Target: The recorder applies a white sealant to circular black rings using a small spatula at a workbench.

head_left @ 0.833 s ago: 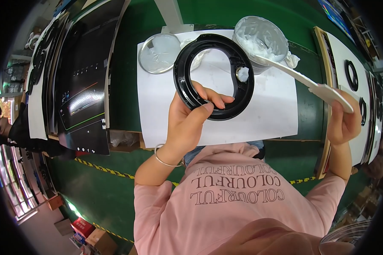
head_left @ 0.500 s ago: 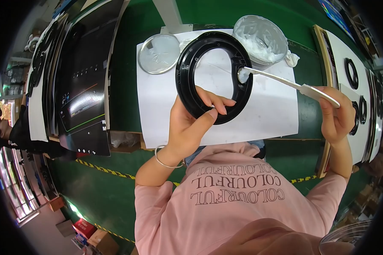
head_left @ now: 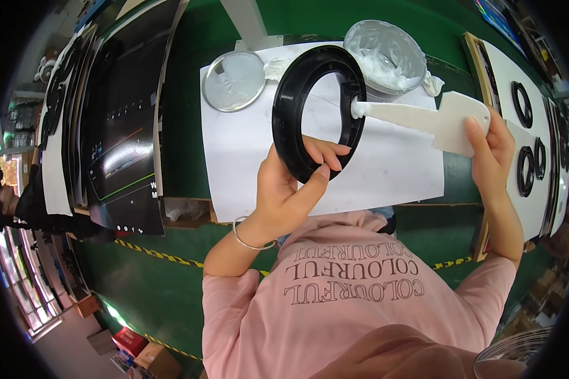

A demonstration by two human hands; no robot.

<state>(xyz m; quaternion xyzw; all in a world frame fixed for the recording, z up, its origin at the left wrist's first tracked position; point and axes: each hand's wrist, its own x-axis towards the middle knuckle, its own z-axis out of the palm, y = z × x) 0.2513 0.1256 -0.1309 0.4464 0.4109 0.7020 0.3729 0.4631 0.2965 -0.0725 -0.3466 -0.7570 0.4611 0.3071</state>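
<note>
My left hand (head_left: 297, 183) grips the lower part of a black plastic ring (head_left: 289, 107), raised above the white sheet and tilted on its edge. Pinched in my right hand (head_left: 492, 151) is a flat white spatula (head_left: 458, 123), its broad side facing up. The spatula's narrow tip carries white grease (head_left: 358, 108) and touches the ring's right inner side. Behind the ring stands a round tub (head_left: 385, 58) of white grease, partly hidden by the ring's edge. A round lid (head_left: 234, 81) smeared with white lies to the left.
White paper (head_left: 246, 164) covers the green table. Crumpled tissue (head_left: 432, 84) lies by the tub, and a grey post (head_left: 246, 22) rises at the back. At right, boards hold several black rings (head_left: 521, 104); at left stand dark printed panels (head_left: 123, 126). Another person (head_left: 19, 199) is far left.
The spatula has turned from edge-on to showing its broad face, my right hand rotating and rising slightly with it. My left hand has tilted the ring, which now looks narrower.
</note>
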